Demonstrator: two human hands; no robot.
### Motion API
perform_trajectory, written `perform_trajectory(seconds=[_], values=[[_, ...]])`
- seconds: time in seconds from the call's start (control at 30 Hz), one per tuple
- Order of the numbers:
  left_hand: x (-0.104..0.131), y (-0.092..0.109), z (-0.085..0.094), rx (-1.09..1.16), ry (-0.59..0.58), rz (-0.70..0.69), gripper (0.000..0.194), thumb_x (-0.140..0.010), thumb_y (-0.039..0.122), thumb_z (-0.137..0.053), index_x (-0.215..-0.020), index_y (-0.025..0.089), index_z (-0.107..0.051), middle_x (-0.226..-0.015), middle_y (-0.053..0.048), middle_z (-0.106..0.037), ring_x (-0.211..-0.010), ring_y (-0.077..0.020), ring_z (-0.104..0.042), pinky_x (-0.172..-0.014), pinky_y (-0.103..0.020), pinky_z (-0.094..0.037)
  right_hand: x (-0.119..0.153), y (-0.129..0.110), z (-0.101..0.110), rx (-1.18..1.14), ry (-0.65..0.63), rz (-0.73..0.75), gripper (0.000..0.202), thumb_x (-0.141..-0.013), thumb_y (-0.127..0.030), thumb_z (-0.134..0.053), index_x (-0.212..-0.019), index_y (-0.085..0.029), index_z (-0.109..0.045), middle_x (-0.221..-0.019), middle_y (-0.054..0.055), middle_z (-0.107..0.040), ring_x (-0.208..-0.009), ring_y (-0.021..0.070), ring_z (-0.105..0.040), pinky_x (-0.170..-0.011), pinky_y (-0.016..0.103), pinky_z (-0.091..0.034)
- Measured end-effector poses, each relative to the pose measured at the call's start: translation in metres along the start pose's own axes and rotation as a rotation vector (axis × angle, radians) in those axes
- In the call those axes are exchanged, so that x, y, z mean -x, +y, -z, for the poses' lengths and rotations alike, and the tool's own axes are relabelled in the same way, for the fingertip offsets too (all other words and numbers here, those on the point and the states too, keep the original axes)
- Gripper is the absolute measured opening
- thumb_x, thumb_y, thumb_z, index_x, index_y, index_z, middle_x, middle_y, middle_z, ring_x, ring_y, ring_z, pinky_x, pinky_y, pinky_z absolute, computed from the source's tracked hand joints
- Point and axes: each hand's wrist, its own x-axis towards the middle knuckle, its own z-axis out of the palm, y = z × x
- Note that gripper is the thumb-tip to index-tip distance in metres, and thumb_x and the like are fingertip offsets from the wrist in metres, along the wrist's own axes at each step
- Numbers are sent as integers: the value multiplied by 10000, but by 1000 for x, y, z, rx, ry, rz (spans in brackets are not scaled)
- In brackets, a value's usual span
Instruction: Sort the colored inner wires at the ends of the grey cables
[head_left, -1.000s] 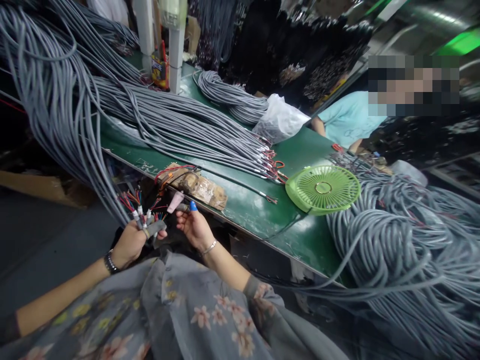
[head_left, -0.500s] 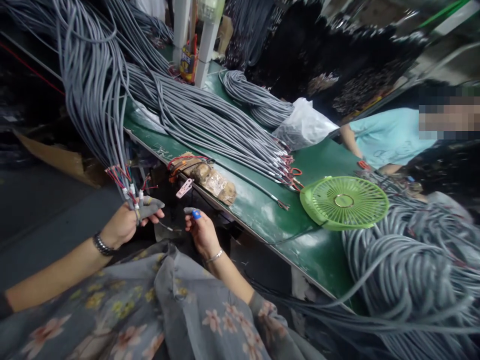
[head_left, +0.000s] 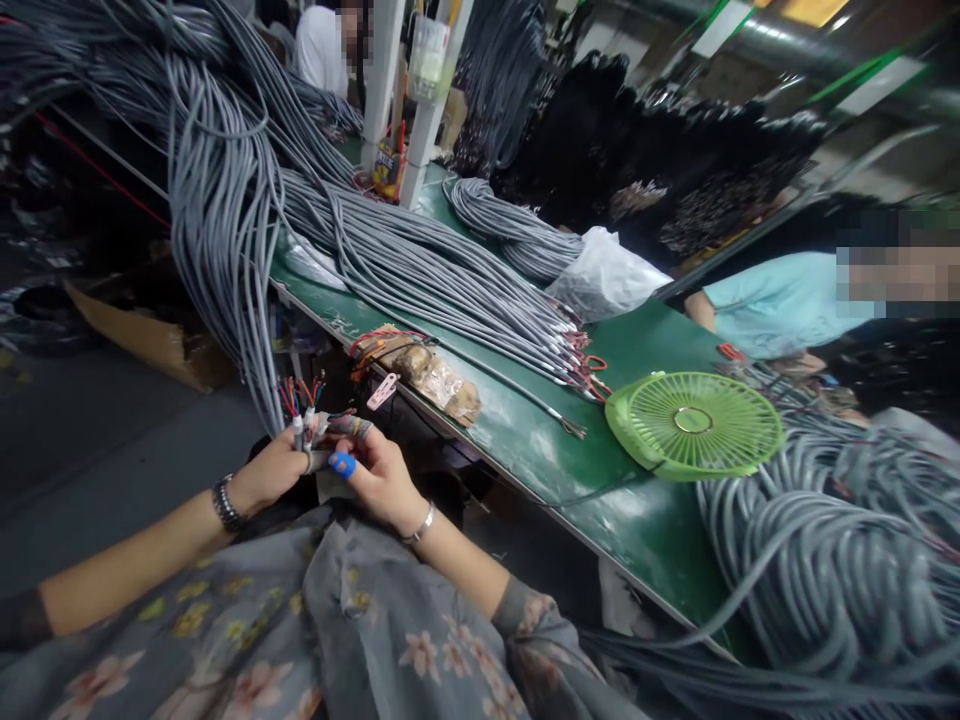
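Observation:
Grey cables [head_left: 244,290] hang off the bench and end in stripped red, blue and dark wires [head_left: 298,395] near my lap. My left hand [head_left: 271,468] is closed around these cable ends, just below the coloured wires. My right hand [head_left: 382,480], with blue wrapping on the thumb and grey wrapping on a finger, touches the same ends from the right, its fingers bent against them. What lies between the fingertips is too small to make out. Beyond my hands, a pink clip [head_left: 382,391] hangs at the bench edge beside a taped brown block [head_left: 439,385].
On the green bench [head_left: 525,450] lie a long cable bundle [head_left: 442,280], a plastic bag [head_left: 611,275] and a green fan [head_left: 694,425]. Coiled cables [head_left: 817,540] fill the right side. A person in light blue [head_left: 787,300] sits across the bench; another in white [head_left: 321,50] is farther back.
My right hand has moved left, from apart to touching the cable ends at my left hand. My left hand and its cables sit slightly lower and farther right, and the whole view has shifted.

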Motion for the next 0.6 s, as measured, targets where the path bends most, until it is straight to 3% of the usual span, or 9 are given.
perform_trajectory(seconds=[0.1,0.23,0.43,0.5,0.6], values=[[2,-1,1,-22,10,-26,153,-496,210,-767,-632,249,-708,-666,-22,-749,-749,-269,-687,-831,-383,-573,-7,-4,-6,58,-7,50,340,-810,-505,-720,-1011,-232,-724,-759,-2,-616,-663,148,-512,-693,291,-477],[4,-3,3,-64,-98,-46,139,-530,223,-782,-660,245,-736,-648,-24,-753,-746,-269,-694,-784,-367,-586,-11,-3,-10,89,31,101,296,-849,-515,-669,-787,-234,-740,-771,43,-667,-775,209,-606,-814,355,-508],[16,-4,7,10,-226,-99,244,-692,369,-829,-878,214,-796,-835,-85,-811,-873,-279,-747,-844,-392,-595,-4,10,3,80,97,10,417,-863,-573,-628,-639,-230,-707,-623,44,-593,-597,189,-511,-663,352,-489],[23,-5,13,44,-196,-63,305,-718,430,-822,-923,205,-797,-891,-115,-821,-874,-285,-760,-840,-403,-601,0,11,11,106,127,-1,408,-862,-572,-637,-659,-226,-716,-631,43,-588,-595,185,-503,-650,346,-482],[35,-7,30,23,20,-28,343,-682,474,-853,-913,226,-804,-945,-136,-829,-882,-294,-769,-816,-381,-608,7,8,24,150,140,49,355,-859,-551,-660,-752,-223,-745,-785,72,-652,-654,191,-544,-667,341,-494]])
